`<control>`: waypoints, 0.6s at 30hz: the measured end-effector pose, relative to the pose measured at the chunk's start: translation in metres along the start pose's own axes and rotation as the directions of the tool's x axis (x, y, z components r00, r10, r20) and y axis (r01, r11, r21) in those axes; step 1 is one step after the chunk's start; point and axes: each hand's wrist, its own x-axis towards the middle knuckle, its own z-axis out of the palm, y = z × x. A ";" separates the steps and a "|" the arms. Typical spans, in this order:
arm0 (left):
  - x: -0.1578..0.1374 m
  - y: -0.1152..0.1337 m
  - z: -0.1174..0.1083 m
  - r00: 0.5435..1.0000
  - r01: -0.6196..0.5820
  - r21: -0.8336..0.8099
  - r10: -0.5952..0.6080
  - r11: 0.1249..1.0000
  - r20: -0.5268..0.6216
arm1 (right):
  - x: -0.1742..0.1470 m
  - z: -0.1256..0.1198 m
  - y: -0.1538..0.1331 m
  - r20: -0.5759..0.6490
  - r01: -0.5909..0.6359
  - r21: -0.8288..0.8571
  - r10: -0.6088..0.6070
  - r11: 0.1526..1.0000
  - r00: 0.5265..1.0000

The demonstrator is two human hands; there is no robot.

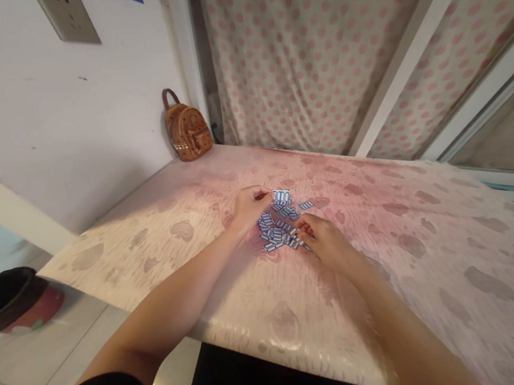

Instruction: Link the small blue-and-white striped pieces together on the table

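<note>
A loose pile of small, flat, blue-and-white striped pieces (276, 235) lies on the table, their exact kind too small to make out. My left hand (250, 207) is closed at the pile's far left side, its thumb and fingertips pinching a striped piece (280, 195) with blue edges. At the right edge of the pile is my right hand (321, 239), its fingers curled together over several pieces. What sits between those fingertips is mostly hidden. One more striped piece (306, 204) lies apart, just beyond my right hand.
A patterned pink cloth covers the table (172, 257). A small brown backpack (190, 132) leans against the wall at the far left corner. Dotted curtains (299, 53) hang behind. A dark-rimmed bin (36, 308) stands on the floor at the left, below a wall socket (61, 7).
</note>
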 end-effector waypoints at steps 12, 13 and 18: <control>-0.009 0.008 0.008 0.999 -0.007 0.114 0.004 0.993 0.034 | 0.006 0.000 0.012 -0.153 -0.063 -0.051 0.054 0.997 0.987; -0.009 0.009 0.008 0.999 -0.006 0.115 0.003 0.993 0.033 | 0.006 0.001 0.012 -0.159 -0.059 -0.049 0.050 0.997 0.986; -0.010 0.012 0.009 0.999 -0.003 0.116 -0.002 0.993 0.041 | 0.007 0.003 0.015 -0.188 -0.077 -0.076 0.062 0.994 0.980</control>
